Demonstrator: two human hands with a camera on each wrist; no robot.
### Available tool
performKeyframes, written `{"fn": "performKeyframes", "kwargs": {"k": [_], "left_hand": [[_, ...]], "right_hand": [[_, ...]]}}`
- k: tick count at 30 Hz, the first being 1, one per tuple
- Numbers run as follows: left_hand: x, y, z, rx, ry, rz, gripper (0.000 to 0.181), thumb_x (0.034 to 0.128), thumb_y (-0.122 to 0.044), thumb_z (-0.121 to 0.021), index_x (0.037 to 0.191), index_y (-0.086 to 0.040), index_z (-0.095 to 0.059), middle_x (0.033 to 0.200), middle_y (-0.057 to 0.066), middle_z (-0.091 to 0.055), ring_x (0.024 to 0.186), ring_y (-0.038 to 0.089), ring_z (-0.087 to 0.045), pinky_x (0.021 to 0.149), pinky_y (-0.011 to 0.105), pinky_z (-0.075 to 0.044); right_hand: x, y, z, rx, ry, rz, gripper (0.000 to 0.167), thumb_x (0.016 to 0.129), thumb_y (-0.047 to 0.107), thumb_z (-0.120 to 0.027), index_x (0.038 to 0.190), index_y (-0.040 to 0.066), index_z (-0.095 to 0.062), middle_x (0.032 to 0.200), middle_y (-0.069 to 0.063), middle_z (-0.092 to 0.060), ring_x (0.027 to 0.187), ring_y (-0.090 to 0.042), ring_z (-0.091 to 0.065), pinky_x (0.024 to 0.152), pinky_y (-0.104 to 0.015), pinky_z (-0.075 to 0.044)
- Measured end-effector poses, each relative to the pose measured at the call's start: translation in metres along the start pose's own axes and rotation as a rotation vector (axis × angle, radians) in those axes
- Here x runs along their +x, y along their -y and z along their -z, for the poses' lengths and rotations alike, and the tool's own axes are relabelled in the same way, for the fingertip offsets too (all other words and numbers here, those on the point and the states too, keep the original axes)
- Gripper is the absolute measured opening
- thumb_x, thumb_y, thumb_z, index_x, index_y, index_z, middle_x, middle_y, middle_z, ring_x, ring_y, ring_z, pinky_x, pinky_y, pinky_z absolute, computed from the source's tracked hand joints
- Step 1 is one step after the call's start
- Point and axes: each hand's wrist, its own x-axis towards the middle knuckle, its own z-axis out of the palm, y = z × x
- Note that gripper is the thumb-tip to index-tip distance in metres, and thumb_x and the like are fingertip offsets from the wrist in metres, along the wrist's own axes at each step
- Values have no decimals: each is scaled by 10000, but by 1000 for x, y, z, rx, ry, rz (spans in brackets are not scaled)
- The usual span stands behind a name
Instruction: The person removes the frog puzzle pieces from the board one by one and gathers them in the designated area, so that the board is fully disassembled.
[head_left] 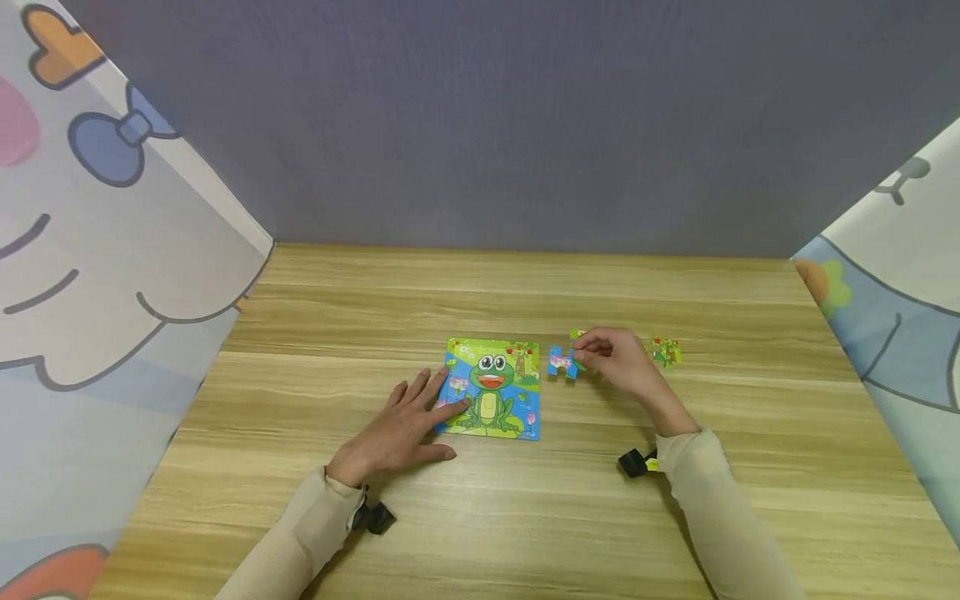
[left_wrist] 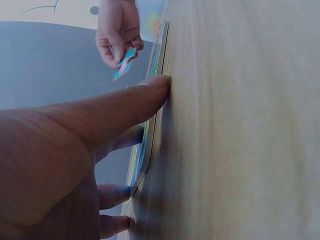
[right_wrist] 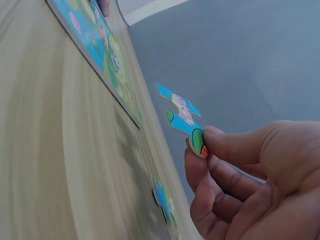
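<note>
A square frog jigsaw puzzle [head_left: 525, 398] lies flat on the wooden table, its thin edge showing beside the thumb in the left wrist view. My left hand [head_left: 401, 427] is spread at its left side, fingers extended, with fingertips touching the puzzle. To the right of the board, my right hand [head_left: 617, 362] pinches a puzzle piece [right_wrist: 182, 116] between thumb and fingers. That piece is blue with a pink flower and a bit of green and red, and it is held above the table, tilted.
A green puzzle piece with red dots [head_left: 666, 352] lies right of my right hand. Another puzzle piece [right_wrist: 165, 202] is on the table below that hand, partly hidden in the head view. A grey wall [head_left: 525, 167] rises behind the table; cartoon-printed panels flank both sides.
</note>
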Motion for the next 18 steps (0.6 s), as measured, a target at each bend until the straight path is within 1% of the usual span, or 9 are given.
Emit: {"fn": "performKeyframes", "kwargs": {"k": [5,8,11,15,18], "left_hand": [[0,0,0,-3,-3,-4,672,911,-418,-703,1505,-204,-473,1664,264,-139,1523,528,-145,1148,743,-201],[-1,0,0,-3,-3,-3,672,910,-417,-704,1505,-207,-473,1665,263,-139,1523,528,-145,1148,743,-202],[-1,0,0,-5,-3,0,673,909,-415,-707,1505,-207,-474,1665,262,-140,1524,527,-145,1149,742,-200],[-1,-1,0,-12,-2,3,672,909,-409,-708,1504,-201,-475,1665,263,-138,1524,528,-140,1149,744,-194],[-1,-1,1,-12,0,3,671,910,-408,-707,1504,-198,-475,1664,265,-137,1523,530,-141,1149,744,-195]], "right_hand": [[-7,-5,8,21,3,-4,162,945,60,-673,1050,-58,-707,971,-213,-713,780,-60,-644,710,-227,-556],[-11,-9,13,29,5,-19,172,942,54,-675,1056,-73,-699,983,-226,-706,789,-52,-641,709,-216,-552],[-14,-13,17,14,2,-42,176,944,60,-675,1063,-68,-699,998,-222,-704,794,-44,-635,711,-218,-551],[-18,-19,21,-32,4,-81,178,947,78,-676,1069,-48,-710,1003,-202,-719,791,-33,-636,705,-205,-546],[-19,-22,21,-64,7,-90,172,945,76,-679,1062,-44,-718,997,-199,-733,788,-34,-636,690,-194,-540]]}}
